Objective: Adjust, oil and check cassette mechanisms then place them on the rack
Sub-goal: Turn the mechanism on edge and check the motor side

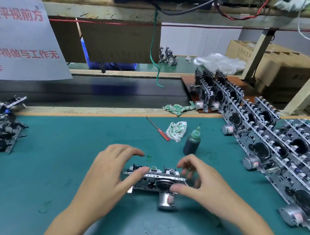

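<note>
One cassette mechanism (157, 177), a metal frame with a black flywheel and a silver motor (165, 199) pointing toward me, lies on the green mat (57, 156) in front of me. My left hand (109, 174) hovers over its left end, thumb resting on the top edge and fingers spread above it. My right hand (206, 186) is at the right end, thumb touching near the flywheel. Its fingers are loosely curved above the frame and blurred. A dark oil bottle (192, 141) with a green nozzle stands just behind the mechanism.
A red-handled screwdriver (159, 130) and a printed cloth (177, 130) lie behind the bottle. Long rows of finished mechanisms (276, 143) fill the right side, reaching back onto a brown board (187, 81). A pile of mechanisms (1, 126) sits at the left edge; a dark conveyor belt (97, 90) runs behind.
</note>
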Available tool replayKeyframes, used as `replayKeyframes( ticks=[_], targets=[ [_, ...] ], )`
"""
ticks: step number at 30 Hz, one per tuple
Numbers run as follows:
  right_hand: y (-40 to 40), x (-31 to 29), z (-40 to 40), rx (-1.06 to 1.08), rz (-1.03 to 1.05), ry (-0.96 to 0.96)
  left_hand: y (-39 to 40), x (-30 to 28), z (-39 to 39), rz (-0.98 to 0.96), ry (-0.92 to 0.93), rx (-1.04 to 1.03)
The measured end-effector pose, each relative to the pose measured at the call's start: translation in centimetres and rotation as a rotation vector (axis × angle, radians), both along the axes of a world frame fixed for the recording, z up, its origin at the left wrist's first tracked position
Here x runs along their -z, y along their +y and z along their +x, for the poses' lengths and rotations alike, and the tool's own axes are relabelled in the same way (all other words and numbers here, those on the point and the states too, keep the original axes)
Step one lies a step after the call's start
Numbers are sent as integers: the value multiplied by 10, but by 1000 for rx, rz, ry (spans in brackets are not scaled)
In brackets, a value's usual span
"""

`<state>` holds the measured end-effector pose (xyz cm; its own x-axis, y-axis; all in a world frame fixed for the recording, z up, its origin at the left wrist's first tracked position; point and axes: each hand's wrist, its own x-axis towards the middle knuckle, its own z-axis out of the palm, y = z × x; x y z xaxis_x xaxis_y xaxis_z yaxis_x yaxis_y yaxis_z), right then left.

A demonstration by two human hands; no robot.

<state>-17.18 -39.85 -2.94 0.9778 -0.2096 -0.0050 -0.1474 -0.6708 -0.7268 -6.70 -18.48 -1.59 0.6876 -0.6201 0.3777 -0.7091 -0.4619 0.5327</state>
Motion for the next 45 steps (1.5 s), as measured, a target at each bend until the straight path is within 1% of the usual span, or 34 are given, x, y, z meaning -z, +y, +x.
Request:
replayKeyframes(
  ticks=[1,3,5,8,12,14,16,20,22,23,25,26,27,29,30,32,37,42,43,45],
  targets=[
    [4,3,2,-37,5,-50,-5,-1,0,-21,26,91],
    [13,9,7,-58,113,-145,-16,-1,-1,-10,48,233],
    [16,12,9,-15,218,-179,-24,1,0,37,0,290],
    [16,15,11,12,295,-170,-25,9,3,35,-45,283],
    [17,17,13,15,318,-186,-26,16,1,-10,-101,225],
    [15,16,14,5,303,-172,-27,18,1,-11,-125,240],
    [14,16,15,-7,290,-164,-27,20,1,-16,-125,247],
    [15,18,15,-10,352,-174,-27,23,-1,-65,-111,197],
    [13,17,16,-45,384,-157,-28,23,-1,-63,-113,202],
    [13,17,15,-71,376,-146,-28,23,-1,-58,-111,205],
    [10,17,14,-88,279,-126,-28,23,-1,-53,-102,205],
    [9,18,11,-73,180,-132,-28,23,-1,-55,-103,202],
    [7,19,8,-52,34,-172,-27,23,-2,-58,-109,199],
    [7,23,1,-13,-281,-313,-26,23,-2,-60,-129,201],
    [7,26,-3,-2,-386,-376,-26,23,-2,-61,-133,203],
    [9,29,-8,4,-488,-437,-27,22,-1,-62,-128,204],
    [5,29,-11,-26,-553,-415,-25,24,-1,-62,-115,207],
    [6,26,-8,-3,-514,-322,-28,22,0,-70,-99,210],
    [6,24,-6,4,-470,-310,-27,22,0,-70,-94,212],
    [9,22,0,23,-262,-306,-26,22,0,-72,-82,215]
  ],
)
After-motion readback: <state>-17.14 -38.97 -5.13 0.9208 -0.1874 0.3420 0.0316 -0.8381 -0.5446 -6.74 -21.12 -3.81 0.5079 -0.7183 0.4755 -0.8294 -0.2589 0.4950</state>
